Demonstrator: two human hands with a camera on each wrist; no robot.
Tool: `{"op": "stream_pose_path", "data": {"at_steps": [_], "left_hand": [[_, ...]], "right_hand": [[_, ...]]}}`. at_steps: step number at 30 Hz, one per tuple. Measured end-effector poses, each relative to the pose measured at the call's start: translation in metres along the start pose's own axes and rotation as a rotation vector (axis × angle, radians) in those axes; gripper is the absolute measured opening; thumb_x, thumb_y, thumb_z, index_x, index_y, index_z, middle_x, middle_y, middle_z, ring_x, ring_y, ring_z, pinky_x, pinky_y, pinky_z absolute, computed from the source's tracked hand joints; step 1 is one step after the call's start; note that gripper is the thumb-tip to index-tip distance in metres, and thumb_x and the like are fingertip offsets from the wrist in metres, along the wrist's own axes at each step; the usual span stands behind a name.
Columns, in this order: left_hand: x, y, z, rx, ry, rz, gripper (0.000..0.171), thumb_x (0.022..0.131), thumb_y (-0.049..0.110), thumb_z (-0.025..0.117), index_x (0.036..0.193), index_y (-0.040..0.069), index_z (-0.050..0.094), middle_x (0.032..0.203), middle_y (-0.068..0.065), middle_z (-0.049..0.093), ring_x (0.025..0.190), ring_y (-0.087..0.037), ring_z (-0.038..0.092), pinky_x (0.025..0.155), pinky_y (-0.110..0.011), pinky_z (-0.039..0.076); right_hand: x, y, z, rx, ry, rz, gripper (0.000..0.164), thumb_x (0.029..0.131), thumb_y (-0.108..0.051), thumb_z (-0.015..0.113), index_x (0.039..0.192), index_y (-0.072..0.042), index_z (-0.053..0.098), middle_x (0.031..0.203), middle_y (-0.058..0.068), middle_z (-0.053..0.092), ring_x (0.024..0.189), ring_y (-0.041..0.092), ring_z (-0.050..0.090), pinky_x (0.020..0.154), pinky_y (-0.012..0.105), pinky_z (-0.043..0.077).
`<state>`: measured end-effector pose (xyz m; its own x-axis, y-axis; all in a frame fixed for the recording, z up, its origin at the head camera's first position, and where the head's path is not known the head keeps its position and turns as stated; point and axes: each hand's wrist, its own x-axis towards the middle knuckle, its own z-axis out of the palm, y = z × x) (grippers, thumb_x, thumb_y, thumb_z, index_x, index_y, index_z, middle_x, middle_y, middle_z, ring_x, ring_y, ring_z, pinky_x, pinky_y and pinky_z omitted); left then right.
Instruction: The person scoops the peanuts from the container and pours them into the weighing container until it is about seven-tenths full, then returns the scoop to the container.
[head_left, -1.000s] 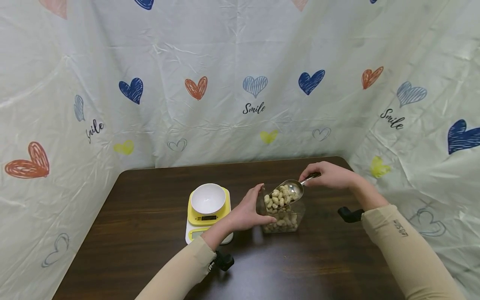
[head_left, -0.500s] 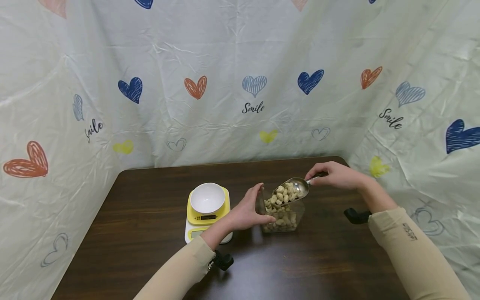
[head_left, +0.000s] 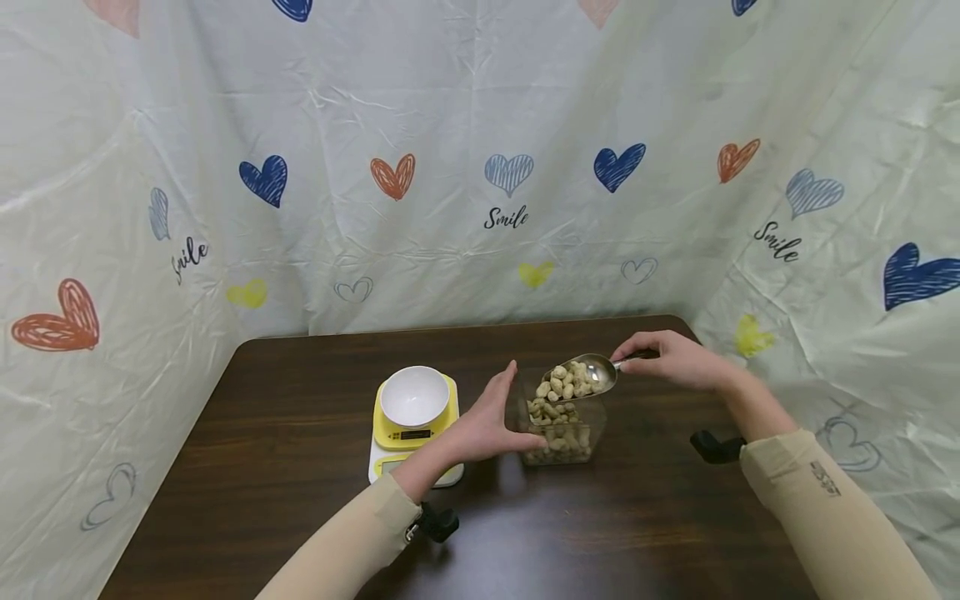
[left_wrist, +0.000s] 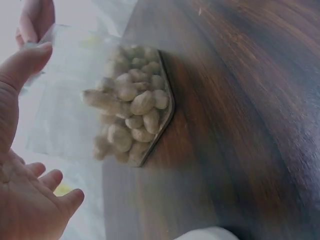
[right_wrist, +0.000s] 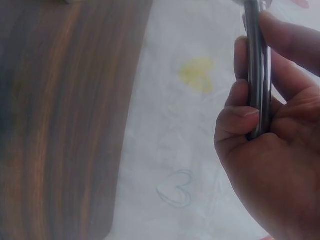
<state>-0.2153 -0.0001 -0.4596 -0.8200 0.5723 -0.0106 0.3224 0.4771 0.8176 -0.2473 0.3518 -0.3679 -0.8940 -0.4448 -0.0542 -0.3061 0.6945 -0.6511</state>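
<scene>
In the head view, the clear container [head_left: 597,422] of peanuts stands right of centre on the dark bench [head_left: 637,525], with a loaded metal scoop [head_left: 600,372] above it; left of it a white bowl [head_left: 415,397] sits on a yellow-and-white scale [head_left: 442,424]. The right wrist view alone shows the right hand [head_left: 675,361] with fingers curled round the scoop's handle [right_wrist: 259,75]. The left wrist view shows the left hand [head_left: 483,431] with fingers spread; whether its thumb touches the container I cannot tell. It also shows peanuts [left_wrist: 132,100] through the wall. Against half a second ago, the scoop is slightly higher and the left fingers lie farther from the container's side.
</scene>
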Motion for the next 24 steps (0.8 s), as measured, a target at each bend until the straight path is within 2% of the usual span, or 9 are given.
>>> {"op": "stream_pose_path", "data": {"at_steps": [3,10,14,19,24], "left_hand": [[-0.008,0.001,-0.007,0.014,0.029,0.027,0.124,0.079,0.064,0.08,0.164,0.036,-0.006,0.17,0.001,0.007,0.154,-0.02,0.014,0.116,-0.053,0.03],[-0.036,-0.004,-0.032,0.03,0.112,0.156,0.115,0.083,0.055,0.082,0.165,0.033,0.005,0.165,0.007,0.023,0.151,-0.015,0.023,0.115,-0.051,0.031],[-0.054,-0.01,-0.049,0.045,0.178,0.187,0.11,0.083,0.053,0.083,0.165,0.034,0.012,0.163,0.008,0.027,0.15,-0.015,0.025,0.115,-0.052,0.03],[-0.076,-0.023,-0.071,0.068,0.267,0.154,0.107,0.082,0.048,0.086,0.164,0.034,0.019,0.163,0.01,0.029,0.15,-0.016,0.023,0.114,-0.054,0.031],[-0.094,-0.04,-0.092,0.118,0.328,0.087,0.109,0.08,0.041,0.089,0.164,0.03,0.021,0.162,0.004,0.028,0.149,-0.023,0.022,0.109,-0.058,0.035]], "right_hand": [[-0.002,-0.002,0.003,-0.003,0.023,0.003,0.021,0.101,-0.035,0.068,0.116,-0.022,0.075,0.116,-0.003,0.069,0.109,0.02,0.06,0.086,0.036,0.05],[-0.007,-0.01,0.009,0.039,0.041,0.011,0.023,0.101,-0.035,0.068,0.118,-0.021,0.074,0.119,-0.001,0.068,0.108,0.021,0.061,0.086,0.036,0.05],[-0.01,-0.017,0.013,0.044,0.055,0.016,0.026,0.101,-0.035,0.067,0.121,-0.02,0.073,0.122,0.001,0.067,0.11,0.023,0.061,0.088,0.039,0.051],[-0.011,-0.027,0.02,0.052,0.075,0.026,0.029,0.101,-0.038,0.066,0.123,-0.02,0.073,0.126,0.004,0.066,0.116,0.025,0.06,0.091,0.043,0.049],[-0.008,-0.037,0.027,0.067,0.09,0.033,0.031,0.101,-0.039,0.066,0.123,-0.018,0.072,0.127,0.005,0.067,0.117,0.027,0.06,0.091,0.045,0.049]]}}
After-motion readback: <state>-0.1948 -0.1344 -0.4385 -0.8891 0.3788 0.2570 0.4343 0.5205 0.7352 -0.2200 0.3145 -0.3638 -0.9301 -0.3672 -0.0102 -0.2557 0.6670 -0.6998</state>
